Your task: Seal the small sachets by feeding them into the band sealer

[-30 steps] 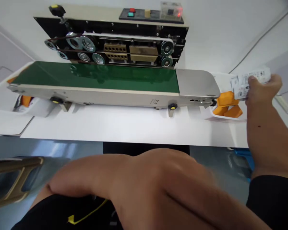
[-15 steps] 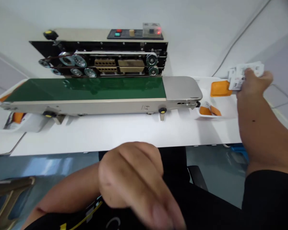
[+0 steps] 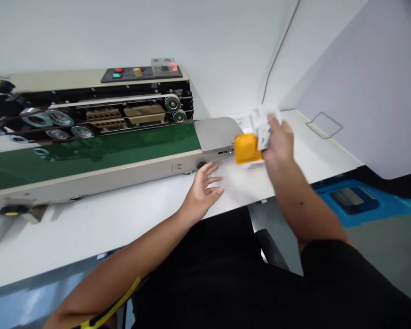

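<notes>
My right hand (image 3: pixel 277 139) is closed on a white printed packet (image 3: pixel 262 125) with an orange block (image 3: pixel 247 148) at its lower end, held just right of the sealing machine's metal end plate (image 3: pixel 214 133). My left hand (image 3: pixel 202 192) hovers open over the white table (image 3: pixel 123 214), fingers spread, close to the machine's front edge and holding nothing. The green conveyor belt (image 3: pixel 89 153) runs left from the metal plate.
The sealer's black roller housing (image 3: pixel 89 114) and control panel (image 3: pixel 142 72) stand behind the belt. A grey cable (image 3: pixel 277 50) runs up the white wall. A blue crate (image 3: pixel 359 198) sits low on the right, beyond the table edge. A white panel (image 3: pixel 370 77) stands at right.
The view has swung right. My left hand rose from my lap to the table and opened. My right hand brought the packet with the orange block in toward the machine's end plate.
</notes>
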`<state>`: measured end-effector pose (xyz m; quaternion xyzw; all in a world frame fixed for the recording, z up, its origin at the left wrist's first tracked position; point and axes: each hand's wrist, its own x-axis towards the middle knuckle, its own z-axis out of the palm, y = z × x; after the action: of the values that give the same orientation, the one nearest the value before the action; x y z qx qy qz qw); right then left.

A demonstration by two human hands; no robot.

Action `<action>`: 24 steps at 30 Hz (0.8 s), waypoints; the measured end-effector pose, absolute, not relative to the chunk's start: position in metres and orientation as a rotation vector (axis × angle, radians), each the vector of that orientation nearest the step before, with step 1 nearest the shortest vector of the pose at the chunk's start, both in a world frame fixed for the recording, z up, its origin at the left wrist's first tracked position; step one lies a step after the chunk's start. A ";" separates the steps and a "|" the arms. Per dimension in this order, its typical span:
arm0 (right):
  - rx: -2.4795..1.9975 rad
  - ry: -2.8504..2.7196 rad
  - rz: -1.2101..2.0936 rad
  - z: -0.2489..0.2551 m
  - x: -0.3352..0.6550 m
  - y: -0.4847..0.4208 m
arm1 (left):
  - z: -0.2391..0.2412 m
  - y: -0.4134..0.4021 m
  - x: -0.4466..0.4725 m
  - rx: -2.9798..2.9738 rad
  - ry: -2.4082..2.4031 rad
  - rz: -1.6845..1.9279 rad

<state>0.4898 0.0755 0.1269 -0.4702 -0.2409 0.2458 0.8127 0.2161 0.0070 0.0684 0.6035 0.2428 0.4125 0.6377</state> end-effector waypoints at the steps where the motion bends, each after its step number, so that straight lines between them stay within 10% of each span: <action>1: -1.016 -0.567 0.509 0.119 0.464 0.062 | 0.069 0.005 0.225 1.340 0.531 0.968; 15: -1.019 -1.260 0.438 0.021 0.320 -0.033 | 0.040 -0.001 0.190 1.281 0.707 1.202; 24: -1.223 -1.351 -0.343 0.083 0.467 0.005 | 0.024 0.007 0.088 2.243 0.792 1.322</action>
<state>0.4668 0.0052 0.0835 -0.5275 -0.5827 -0.1479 0.6003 0.0879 0.0075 0.0242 0.8062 0.2845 0.4750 0.2084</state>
